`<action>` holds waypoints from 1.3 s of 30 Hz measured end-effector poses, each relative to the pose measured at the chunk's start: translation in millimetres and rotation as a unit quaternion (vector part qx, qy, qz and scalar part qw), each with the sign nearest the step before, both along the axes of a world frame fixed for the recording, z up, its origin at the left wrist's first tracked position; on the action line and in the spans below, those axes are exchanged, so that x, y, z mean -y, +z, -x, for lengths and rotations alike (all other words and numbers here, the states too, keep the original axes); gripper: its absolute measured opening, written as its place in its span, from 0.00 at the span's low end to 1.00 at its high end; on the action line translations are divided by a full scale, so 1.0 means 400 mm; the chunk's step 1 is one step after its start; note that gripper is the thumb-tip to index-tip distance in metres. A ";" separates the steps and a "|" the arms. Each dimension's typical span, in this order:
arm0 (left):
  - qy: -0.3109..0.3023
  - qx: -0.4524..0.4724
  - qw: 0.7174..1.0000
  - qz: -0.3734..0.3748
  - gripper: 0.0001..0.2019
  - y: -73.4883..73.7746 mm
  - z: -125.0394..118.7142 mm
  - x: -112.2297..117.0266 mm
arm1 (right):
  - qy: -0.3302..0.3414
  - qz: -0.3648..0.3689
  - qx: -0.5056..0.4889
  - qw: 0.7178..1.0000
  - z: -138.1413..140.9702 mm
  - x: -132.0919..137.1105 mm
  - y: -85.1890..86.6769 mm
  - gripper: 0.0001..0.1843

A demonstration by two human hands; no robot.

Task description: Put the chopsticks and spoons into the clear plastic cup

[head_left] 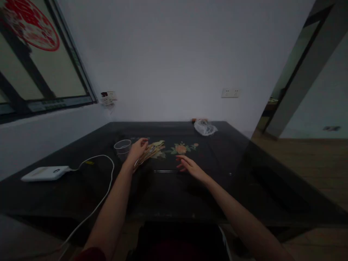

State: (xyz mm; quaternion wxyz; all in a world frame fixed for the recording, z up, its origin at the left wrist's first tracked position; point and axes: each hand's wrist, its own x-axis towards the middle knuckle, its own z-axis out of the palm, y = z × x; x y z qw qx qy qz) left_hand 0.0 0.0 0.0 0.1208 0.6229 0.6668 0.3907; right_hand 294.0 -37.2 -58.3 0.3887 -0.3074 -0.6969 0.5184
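My left hand [138, 148] is on the table's left part, its fingers loosely bent and not seen wrapped round anything. Right beside it, partly hidden by the hand and wrist, lies a slanting bundle of thin wooden sticks like chopsticks [148, 154], with a shiny metal spoon [152, 148] among them. A clear plastic cup [122, 148] stands just left of that hand, partly covered by it. My right hand [187, 165] hovers over or rests on the dark tabletop, fingers apart and holding nothing, below a printed orange flower.
The dark glossy table [168, 195] meets a white wall. A white power bank [46, 173] with a white cable [112, 170] lies at left. Toward the back right sits a crumpled clear plastic bag [204, 127]. A dark flat object [280, 188] lies at right.
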 end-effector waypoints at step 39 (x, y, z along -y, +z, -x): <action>0.071 -0.267 0.940 0.202 0.25 -0.131 -0.004 0.006 | 0.029 -0.026 0.052 0.998 0.004 -0.010 -0.013 0.28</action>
